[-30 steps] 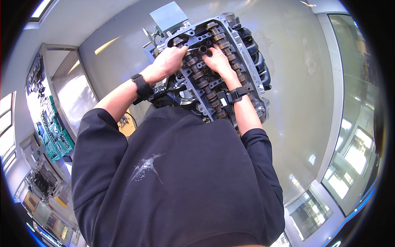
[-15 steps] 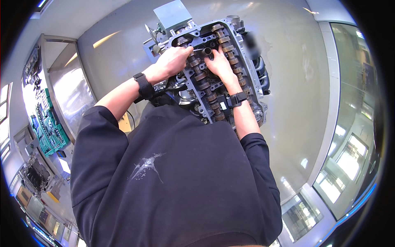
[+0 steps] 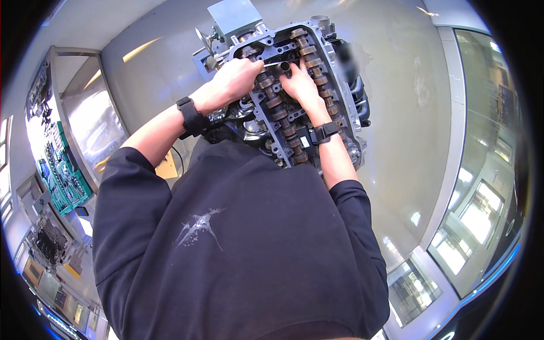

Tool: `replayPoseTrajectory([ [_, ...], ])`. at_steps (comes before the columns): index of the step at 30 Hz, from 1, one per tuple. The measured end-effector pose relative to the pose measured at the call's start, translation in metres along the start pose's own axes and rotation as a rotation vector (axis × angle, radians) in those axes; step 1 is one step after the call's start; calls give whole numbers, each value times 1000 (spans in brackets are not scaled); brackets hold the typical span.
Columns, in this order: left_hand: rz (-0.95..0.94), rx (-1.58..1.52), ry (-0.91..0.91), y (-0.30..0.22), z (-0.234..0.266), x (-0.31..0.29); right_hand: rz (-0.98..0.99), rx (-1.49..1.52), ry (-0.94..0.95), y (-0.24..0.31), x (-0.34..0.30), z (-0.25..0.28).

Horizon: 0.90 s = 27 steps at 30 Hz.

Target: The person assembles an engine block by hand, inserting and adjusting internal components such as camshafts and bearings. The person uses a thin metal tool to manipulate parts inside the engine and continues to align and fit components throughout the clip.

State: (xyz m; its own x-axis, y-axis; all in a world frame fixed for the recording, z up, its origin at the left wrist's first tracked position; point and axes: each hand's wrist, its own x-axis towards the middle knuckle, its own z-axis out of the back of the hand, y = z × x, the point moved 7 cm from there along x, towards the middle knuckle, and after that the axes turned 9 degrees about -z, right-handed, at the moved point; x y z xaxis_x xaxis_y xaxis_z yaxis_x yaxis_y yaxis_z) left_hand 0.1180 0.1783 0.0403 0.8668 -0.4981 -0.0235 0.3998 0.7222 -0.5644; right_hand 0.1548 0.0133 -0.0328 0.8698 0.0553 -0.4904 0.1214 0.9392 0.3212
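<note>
Your right hand (image 3: 300, 86) has its thumb and fingers beside a dark tube (image 3: 285, 67), though I can't tell whether they pinch it; your left hand (image 3: 241, 77) is curled just left of the tube (whatever it may hold is hidden). The tube sits between the two camshafts (image 3: 310, 55) of the open engine (image 3: 342, 93), with a grey box (image 3: 235, 20) at its far end and a green tool case (image 3: 75, 184) well off to your left

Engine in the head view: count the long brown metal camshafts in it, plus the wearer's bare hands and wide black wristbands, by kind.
Long brown metal camshafts: 2
Bare hands: 2
Wide black wristbands: 2
Total: 6
</note>
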Motion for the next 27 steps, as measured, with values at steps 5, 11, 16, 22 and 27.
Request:
replayPoseTrajectory([
  [5,69,171,158,-10,21,3,28,-20,-45,-2,1,-2],
  [11,-73,217,209,-24,34,9,-12,-76,-12,6,-8,5],
  [16,-95,200,235,-21,25,24,3,-109,-11,5,-15,8],
  [22,-173,176,117,-22,28,42,143,49,-141,1,-56,33],
  [27,-129,136,140,-8,13,51,104,171,-133,-6,-65,46],
])
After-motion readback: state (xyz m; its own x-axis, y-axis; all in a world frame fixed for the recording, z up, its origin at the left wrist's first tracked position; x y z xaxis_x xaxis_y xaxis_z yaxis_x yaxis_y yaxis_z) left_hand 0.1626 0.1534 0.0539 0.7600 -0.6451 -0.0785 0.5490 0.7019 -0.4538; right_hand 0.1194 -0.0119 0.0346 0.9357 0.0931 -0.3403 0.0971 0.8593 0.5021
